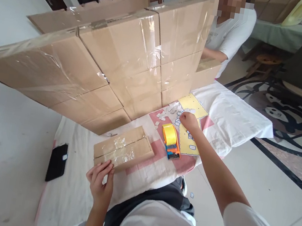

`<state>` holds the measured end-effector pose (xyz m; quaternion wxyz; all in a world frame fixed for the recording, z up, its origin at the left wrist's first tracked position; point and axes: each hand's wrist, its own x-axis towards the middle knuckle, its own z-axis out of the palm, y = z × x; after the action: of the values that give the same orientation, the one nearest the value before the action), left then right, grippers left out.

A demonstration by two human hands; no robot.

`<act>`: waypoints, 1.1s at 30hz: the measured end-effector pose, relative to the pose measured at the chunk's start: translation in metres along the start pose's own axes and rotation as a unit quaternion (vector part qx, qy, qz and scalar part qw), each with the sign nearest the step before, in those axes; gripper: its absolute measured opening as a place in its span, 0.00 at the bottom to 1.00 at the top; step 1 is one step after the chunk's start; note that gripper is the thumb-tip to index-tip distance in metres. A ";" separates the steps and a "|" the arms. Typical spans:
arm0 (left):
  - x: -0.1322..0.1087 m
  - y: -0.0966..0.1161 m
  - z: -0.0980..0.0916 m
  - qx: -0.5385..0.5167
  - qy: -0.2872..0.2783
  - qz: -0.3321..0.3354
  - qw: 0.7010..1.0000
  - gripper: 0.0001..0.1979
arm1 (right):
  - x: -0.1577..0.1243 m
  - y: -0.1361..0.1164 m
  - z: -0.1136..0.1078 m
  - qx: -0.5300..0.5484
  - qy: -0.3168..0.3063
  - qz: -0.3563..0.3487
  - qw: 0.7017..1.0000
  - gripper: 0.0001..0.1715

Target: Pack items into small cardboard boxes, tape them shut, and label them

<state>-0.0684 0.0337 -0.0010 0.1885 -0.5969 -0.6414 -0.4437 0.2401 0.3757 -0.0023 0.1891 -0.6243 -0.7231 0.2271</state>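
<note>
A small taped cardboard box (130, 146) lies on the cloth-covered table in front of me. My left hand (101, 180) holds its near left edge, with the fingers bent over the top and the thumb by the front side. Farther right, my right hand (190, 122) is closed in a pinch over a yellow printed sheet (180, 143). Whatever its fingertips hold is too small or hidden to name. Little white paper pieces (165, 113) are scattered beside that hand. Between my hands sits an orange and blue tape dispenser (173, 154) with a yellow roll of tape (169, 133).
A tall wall of stacked, taped cardboard boxes (133, 48) runs along the table's far side. Behind its right end is another person in a white shirt (237, 31), an arm near a lower box (207, 74). A black flat object (57, 163) lies at left.
</note>
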 end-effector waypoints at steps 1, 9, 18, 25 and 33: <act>0.000 0.000 0.000 0.003 0.002 0.000 1.000 0.12 | -0.002 0.000 0.000 0.011 0.011 -0.006 1.000 0.09; 0.000 -0.001 0.002 0.006 0.012 0.009 1.000 0.12 | -0.035 0.017 -0.019 -0.002 0.109 -0.083 0.991 0.16; -0.002 -0.001 0.003 0.010 0.020 -0.005 1.000 0.09 | -0.071 0.043 -0.020 -0.114 -0.027 -0.136 0.984 0.11; -0.004 -0.002 0.003 0.011 0.019 -0.005 1.000 0.10 | -0.063 0.035 -0.019 -0.133 -0.052 -0.085 0.986 0.14; -0.003 -0.002 0.004 0.008 0.026 0.002 1.000 0.10 | -0.078 0.027 -0.022 -0.104 -0.048 -0.028 0.993 0.15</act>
<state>-0.0689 0.0356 -0.0063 0.2115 -0.5849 -0.6385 -0.4533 0.2860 0.3040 0.0011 0.0944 -0.6086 -0.7683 0.1746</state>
